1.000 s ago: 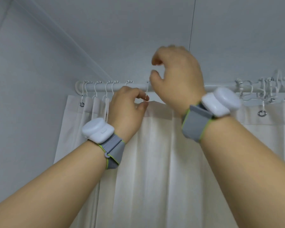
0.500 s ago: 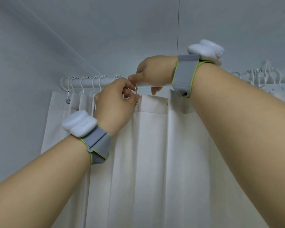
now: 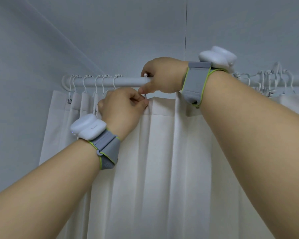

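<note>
**Threading step, nearly joined**

Since a second ago the right hand (image 3: 163, 75) has turned over and dropped onto the rod (image 3: 128, 82), while the left hand (image 3: 123, 107) has come up to meet it just below.

Head view: the right hand's grip is closed on the hook (image 3: 146, 87), pinching it near the top where it loops over the rod. The left hand's grip pinches the top hem of the curtain (image 3: 162, 152) and holds it against the hook's lower end. The hook hangs from the rod between the two hands with its long axis vertical, its curved end over the rod and its free end pointing down at the hem. The hem runs level, parallel to the rod.

I judge the step in hand to be passing the hook's lower end through the curtain's eyelet. The eyelet is hidden under the left fingers, so whether it is already through is hard to say. The next move calls for steadying the hook, sliding the hem on, then letting go. Hung hooks (image 3: 84, 83) lie left of the hands and spare hooks (image 3: 274, 78) bunch at the right.
</note>
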`<state>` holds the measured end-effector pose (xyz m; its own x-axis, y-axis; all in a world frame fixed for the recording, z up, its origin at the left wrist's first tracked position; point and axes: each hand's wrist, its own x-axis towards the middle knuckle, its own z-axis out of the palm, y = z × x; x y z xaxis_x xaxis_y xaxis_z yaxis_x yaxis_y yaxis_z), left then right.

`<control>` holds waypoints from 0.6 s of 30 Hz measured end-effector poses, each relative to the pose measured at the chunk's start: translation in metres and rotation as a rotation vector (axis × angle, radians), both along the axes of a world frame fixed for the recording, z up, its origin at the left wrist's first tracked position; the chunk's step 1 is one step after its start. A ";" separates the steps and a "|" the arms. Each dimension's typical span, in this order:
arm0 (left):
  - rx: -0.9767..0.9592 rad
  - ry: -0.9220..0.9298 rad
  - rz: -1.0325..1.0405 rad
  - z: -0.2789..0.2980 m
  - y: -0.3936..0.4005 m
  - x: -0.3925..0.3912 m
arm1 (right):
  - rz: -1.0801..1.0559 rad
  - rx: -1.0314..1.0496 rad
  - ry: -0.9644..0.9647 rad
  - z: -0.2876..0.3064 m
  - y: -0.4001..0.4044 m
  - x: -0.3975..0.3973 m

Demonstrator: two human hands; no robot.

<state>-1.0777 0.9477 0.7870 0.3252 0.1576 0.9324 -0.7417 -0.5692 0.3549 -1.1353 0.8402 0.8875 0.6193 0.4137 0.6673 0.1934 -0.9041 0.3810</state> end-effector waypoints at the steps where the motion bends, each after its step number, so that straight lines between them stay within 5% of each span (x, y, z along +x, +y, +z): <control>1: -0.018 -0.004 -0.013 -0.001 -0.002 -0.001 | -0.011 -0.004 0.012 0.000 0.000 -0.003; 18: -0.117 0.008 -0.072 0.000 -0.005 -0.010 | 0.026 0.217 0.045 -0.004 0.011 -0.001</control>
<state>-1.0873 0.9423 0.7873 0.3473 0.2412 0.9062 -0.7758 -0.4689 0.4222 -1.1362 0.8517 0.8839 0.6411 0.2796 0.7148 0.2303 -0.9585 0.1683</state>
